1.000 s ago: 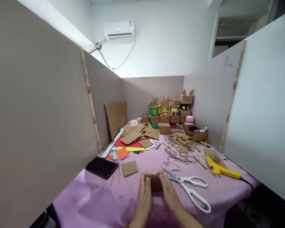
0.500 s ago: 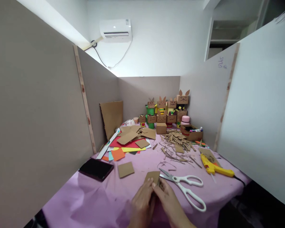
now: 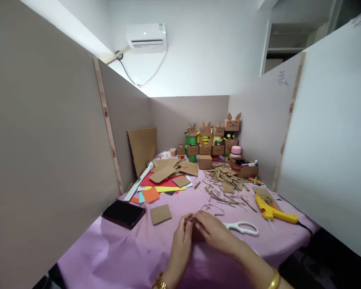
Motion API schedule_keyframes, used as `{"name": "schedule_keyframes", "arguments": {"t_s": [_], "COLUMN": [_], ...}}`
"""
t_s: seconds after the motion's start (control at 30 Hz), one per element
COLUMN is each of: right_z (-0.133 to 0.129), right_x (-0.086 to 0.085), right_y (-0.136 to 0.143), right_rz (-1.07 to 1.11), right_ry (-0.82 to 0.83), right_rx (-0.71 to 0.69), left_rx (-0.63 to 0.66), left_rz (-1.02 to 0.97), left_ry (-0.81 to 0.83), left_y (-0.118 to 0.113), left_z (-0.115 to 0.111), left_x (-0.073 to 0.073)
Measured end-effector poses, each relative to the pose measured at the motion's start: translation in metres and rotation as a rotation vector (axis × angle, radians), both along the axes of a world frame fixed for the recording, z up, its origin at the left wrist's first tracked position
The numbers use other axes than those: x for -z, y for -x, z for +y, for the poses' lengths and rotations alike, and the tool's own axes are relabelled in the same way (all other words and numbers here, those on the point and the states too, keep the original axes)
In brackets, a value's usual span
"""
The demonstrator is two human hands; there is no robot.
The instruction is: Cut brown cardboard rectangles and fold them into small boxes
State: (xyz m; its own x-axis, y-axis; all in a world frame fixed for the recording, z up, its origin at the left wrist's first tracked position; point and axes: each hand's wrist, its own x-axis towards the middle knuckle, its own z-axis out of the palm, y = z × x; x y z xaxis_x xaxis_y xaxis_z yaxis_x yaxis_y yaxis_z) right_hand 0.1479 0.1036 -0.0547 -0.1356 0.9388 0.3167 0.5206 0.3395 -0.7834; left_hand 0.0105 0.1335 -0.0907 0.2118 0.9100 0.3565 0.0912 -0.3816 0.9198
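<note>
Both hands meet at the front middle of the purple-covered table around a small brown cardboard piece point(image 3: 198, 236), mostly hidden by them. My left hand point(image 3: 182, 241) has its fingers pressed on its left edge. My right hand point(image 3: 212, 230) curls over its top and right side. White-handled scissors point(image 3: 245, 228) lie just right of the hands, partly covered by my right forearm. A loose square of cardboard point(image 3: 161, 214) rests left of the hands.
A black phone point(image 3: 124, 214) lies at left. Coloured paper point(image 3: 151, 195) and cardboard sheets point(image 3: 162, 174) are stacked beyond. Cardboard scraps point(image 3: 225, 176) spread right of centre, near a yellow glue gun point(image 3: 273, 213). Box-headed figures point(image 3: 205, 150) stand at the back beside an open box point(image 3: 243, 169).
My right hand has moved up and over the cardboard piece, its forearm now covering much of the scissors. My left hand has turned more upright, and the piece is more hidden.
</note>
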Motion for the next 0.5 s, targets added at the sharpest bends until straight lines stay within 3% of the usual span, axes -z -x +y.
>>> {"name": "schedule_keyframes", "arguments": {"t_s": [0.2, 0.5], "right_z": [-0.013, 0.003], "right_x": [0.027, 0.023], "right_y": [0.02, 0.021], "right_rz": [0.446, 0.565], "right_ry": [0.059, 0.032], "right_rx": [0.283, 0.234], "left_rx": [0.01, -0.054], "left_rz": [-0.071, -0.146], "left_ry": [0.065, 0.124], "left_y": [-0.009, -0.008], "left_z": [-0.01, -0.008], "left_x": [0.0, 0.001]}}
